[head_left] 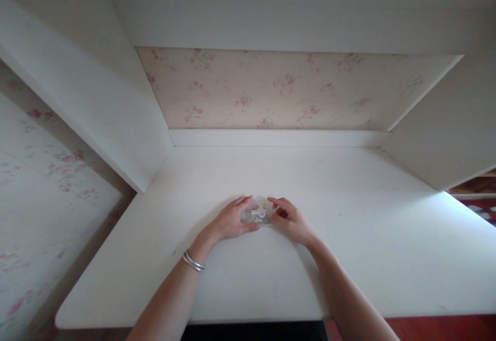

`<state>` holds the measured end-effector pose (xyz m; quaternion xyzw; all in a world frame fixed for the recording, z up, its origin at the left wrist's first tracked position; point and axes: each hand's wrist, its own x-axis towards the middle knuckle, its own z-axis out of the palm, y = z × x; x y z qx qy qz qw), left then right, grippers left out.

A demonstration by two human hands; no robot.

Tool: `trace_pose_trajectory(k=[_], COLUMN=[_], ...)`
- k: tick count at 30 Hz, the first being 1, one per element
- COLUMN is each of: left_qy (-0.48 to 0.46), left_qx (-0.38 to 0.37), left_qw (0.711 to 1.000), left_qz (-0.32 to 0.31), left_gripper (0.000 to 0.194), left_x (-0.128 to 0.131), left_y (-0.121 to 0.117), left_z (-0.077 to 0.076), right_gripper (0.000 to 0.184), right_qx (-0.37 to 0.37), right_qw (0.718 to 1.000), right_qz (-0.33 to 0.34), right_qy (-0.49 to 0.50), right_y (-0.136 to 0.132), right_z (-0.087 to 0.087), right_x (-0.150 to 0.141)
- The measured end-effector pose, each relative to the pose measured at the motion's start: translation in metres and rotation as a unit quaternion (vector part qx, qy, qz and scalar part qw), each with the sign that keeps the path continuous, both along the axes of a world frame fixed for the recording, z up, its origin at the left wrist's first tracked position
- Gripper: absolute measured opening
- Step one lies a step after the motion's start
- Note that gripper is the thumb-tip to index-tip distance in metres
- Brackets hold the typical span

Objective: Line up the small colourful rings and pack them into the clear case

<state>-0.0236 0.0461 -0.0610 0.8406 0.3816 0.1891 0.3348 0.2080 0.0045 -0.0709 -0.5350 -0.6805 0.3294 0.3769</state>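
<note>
A small clear plastic box point(259, 213) lies on the white desk top, with white and yellowish small pieces showing through it. Around its left end is my left hand point(234, 219), fingers at the far edge and thumb along the near edge, closed on it. At the right end, my right hand point(289, 219) has its thumb and index finger on the box, and its other fingers are curled in. What the pieces inside are is too small to make out. A silver bracelet point(194, 262) circles my left wrist.
The white desk point(372, 248) extends to both sides. White side panels point(89, 82) and an overhead shelf point(294, 26) frame it, with floral wallpaper point(267, 90) behind. Below the near edge is a dark surface point(256, 331); reddish flooring point(442, 328) shows at the lower right.
</note>
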Motion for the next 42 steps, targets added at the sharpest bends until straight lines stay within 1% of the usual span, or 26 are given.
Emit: trace_pose_trajectory(k=[2, 4, 8, 12, 15, 19, 26, 30, 33, 36, 39, 40, 42], left_qy=[-0.014, -0.032, -0.053, -0.052, -0.046, -0.047, -0.058, -0.046, -0.041, -0.05, -0.089, -0.111, -0.169], left_qx=[-0.003, 0.002, 0.015, 0.01, -0.001, -0.006, -0.009, -0.001, 0.002, -0.012, -0.047, -0.067, -0.122], left_qw=[1.0, 0.999, 0.998, 0.999, 0.999, 0.999, 0.998, 0.999, 0.999, 0.998, 0.994, 0.991, 0.978], left_qz=[0.003, 0.005, 0.003, 0.009, 0.016, 0.024, 0.023, 0.018, 0.024, 0.032, 0.033, 0.034, 0.033], left_gripper=[0.091, 0.09, 0.085, 0.089, 0.091, 0.091, 0.093, 0.102, 0.102, 0.102, 0.1, 0.098, 0.095], left_x=[0.001, 0.001, 0.003, 0.002, 0.003, 0.003, 0.003, 0.004, 0.005, 0.006, 0.005, 0.005, 0.006], left_y=[-0.001, -0.002, -0.002, -0.001, 0.001, 0.001, 0.002, 0.003, 0.003, 0.002, 0.001, 0.0, -0.002], left_z=[0.0, 0.0, -0.002, -0.004, -0.006, -0.008, -0.007, -0.01, -0.012, -0.009, -0.001, 0.001, 0.006], right_gripper=[0.044, 0.049, 0.056, 0.057, 0.056, 0.058, 0.078, 0.075, 0.076, 0.078, 0.08, 0.079, 0.074], right_qx=[0.006, 0.011, -0.001, -0.006, -0.003, -0.017, -0.04, -0.041, -0.051, -0.048, -0.044, -0.053, -0.099], right_qw=[1.0, 1.0, 0.999, 0.998, 0.997, 0.997, 0.996, 0.996, 0.995, 0.996, 0.998, 0.997, 0.991], right_qz=[0.005, 0.02, 0.026, 0.025, 0.028, 0.029, 0.048, 0.032, 0.028, 0.04, 0.051, 0.048, 0.04], right_qy=[0.019, 0.021, -0.027, -0.062, -0.067, -0.067, -0.061, -0.071, -0.076, -0.06, -0.02, 0.004, 0.083], right_y=[-0.002, -0.005, -0.008, -0.008, -0.006, -0.005, -0.006, -0.005, -0.004, -0.003, -0.005, -0.006, -0.01], right_z=[0.001, 0.002, 0.004, 0.005, 0.006, 0.006, 0.006, 0.006, 0.005, 0.006, 0.009, 0.011, 0.016], right_x=[-0.001, -0.002, -0.002, -0.001, -0.002, 0.0, 0.006, 0.003, 0.002, 0.003, 0.004, 0.004, 0.003])
